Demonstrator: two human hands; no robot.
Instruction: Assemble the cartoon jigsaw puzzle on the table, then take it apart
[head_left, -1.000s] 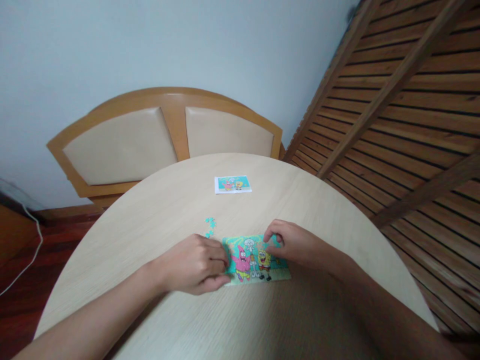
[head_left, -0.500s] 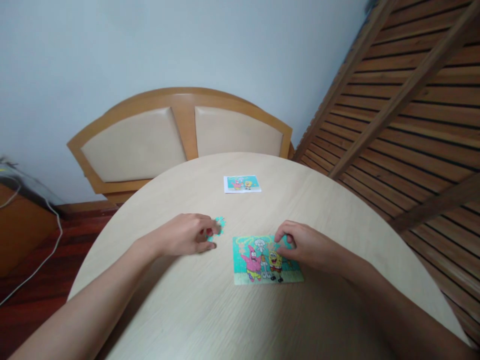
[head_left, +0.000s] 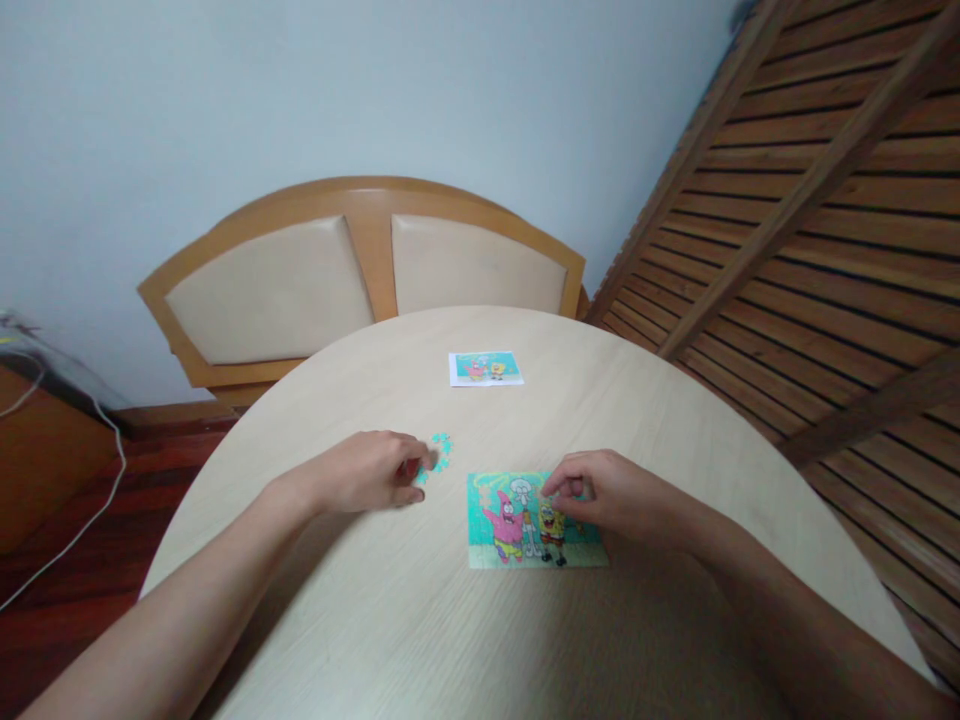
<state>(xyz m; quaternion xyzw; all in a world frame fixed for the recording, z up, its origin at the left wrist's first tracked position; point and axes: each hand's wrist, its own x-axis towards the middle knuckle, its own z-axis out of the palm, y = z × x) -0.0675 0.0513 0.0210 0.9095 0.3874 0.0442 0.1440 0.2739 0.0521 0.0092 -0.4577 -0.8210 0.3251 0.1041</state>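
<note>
A jigsaw puzzle with cartoon characters on a turquoise ground lies on the table, its pieces joined into a rectangle. My right hand is over its upper right part, thumb and index fingertip close together by the yellow figure. Whatever those fingertips may hold is too small to make out. To the left of the puzzle, several loose turquoise puzzle pieces lie in a small group. My left hand is beside them, fingers curled and thumb apart, with nothing visible in the gap; its fingers partly hide the nearest pieces.
A printed picture of the same scene lies farther back on the round pale wooden table. Behind the table stands a padded bench back against the wall. Slatted wood rises on the right; a white cable hangs at left.
My right hand has shifted slightly left over the puzzle, and its thumb and index fingertip have come closer together. My left hand has barely moved beside the loose pieces.
</note>
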